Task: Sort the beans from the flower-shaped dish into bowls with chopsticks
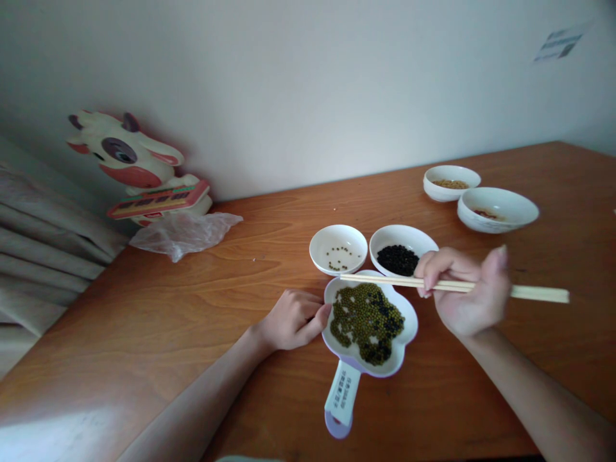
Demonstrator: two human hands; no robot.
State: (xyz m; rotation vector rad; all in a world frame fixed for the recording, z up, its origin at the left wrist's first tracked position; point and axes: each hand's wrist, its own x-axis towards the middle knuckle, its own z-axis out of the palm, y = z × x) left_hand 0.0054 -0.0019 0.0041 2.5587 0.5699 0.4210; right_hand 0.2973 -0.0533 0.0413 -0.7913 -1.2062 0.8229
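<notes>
Crosswise, the chopsticks [452, 286] point left over the dish [409, 325], right fingers [450, 259] closed around them, grip of left fingers [302, 308] unclear.

A room in a home is suggested, most plainly by the cow-shaped toy keyboard [137, 170] that is set by the plain white wall [298, 96]. Pale curtains [33, 256] are hung at the left in loose folds. A wood-grained table [168, 308] is furnished with white household bowls [338, 235] and a flower-shaped handled dish [410, 324]; a crumpled clear plastic bag [185, 234] is seen just beside the toy.
</notes>
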